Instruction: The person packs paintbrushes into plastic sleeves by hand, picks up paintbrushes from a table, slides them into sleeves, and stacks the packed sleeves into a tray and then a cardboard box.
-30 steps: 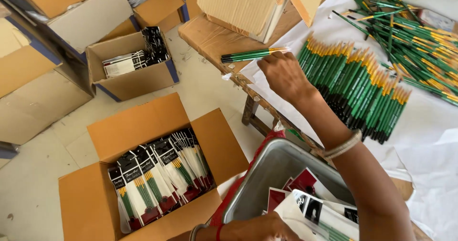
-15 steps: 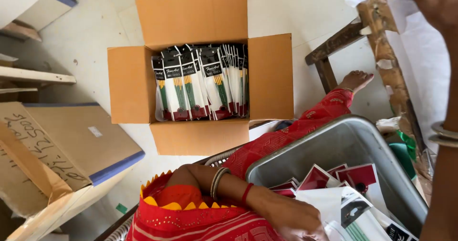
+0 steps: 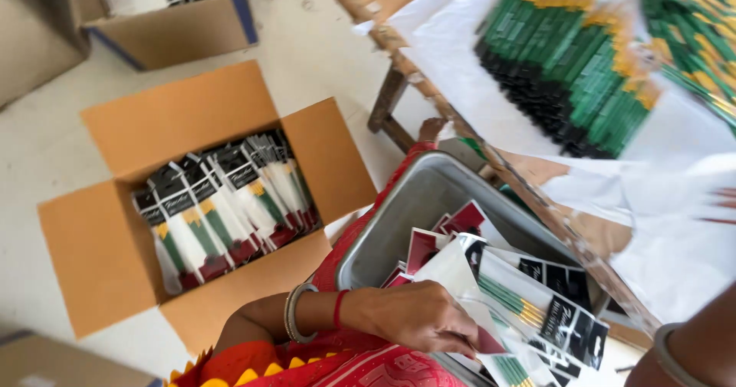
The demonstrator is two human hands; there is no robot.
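Nearest, the left hand (image 3: 418,314) pinches one packet (image 3: 529,299) at its lower end, fingers (image 3: 460,339) closed on it; two bangles and a red thread ring the wrist. The packet is a flat white sleeve with a black printed header, green pencils showing through, and it lies tilted over the tray (image 3: 399,218). Only the right forearm (image 3: 690,341) shows at the lower right edge, one bangle on it, so I cannot tell how its fingers stand. The grey metal tray holds more packets and some red cards. Left of it, an open box (image 3: 115,241) on the floor holds rows of upright packets. Beyond, the table (image 3: 475,65) carries blurred green pencils (image 3: 583,73) on white paper. A second box (image 3: 184,23) stands farthest.
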